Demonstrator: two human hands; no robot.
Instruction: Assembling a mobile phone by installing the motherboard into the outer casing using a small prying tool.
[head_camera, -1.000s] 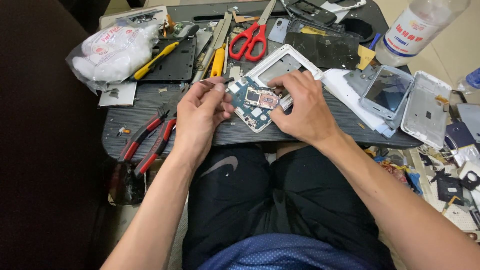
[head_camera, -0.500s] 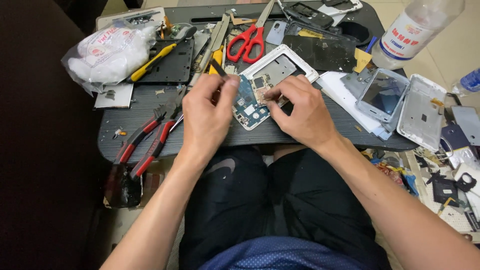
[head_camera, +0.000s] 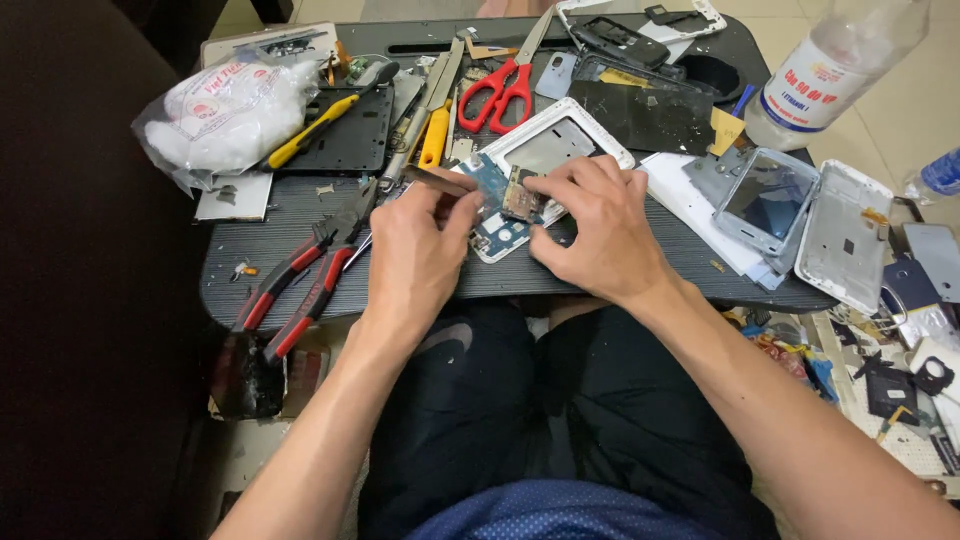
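Pinching tweezers (head_camera: 425, 178), left hand (head_camera: 415, 250) works the board (head_camera: 497, 205); right hand (head_camera: 598, 225) presses it flat. Best steady, light pressure.

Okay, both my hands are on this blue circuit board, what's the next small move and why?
Probably steady the circuit board with the right hand and ease the thin tool in the left hand toward it: both hands already pinch the board over the white frame.

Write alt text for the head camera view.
Both hands, left hand and right hand, hold a blue circuit board over a cluttered dark tray table, with red-handled pliers left and red scissors behind.
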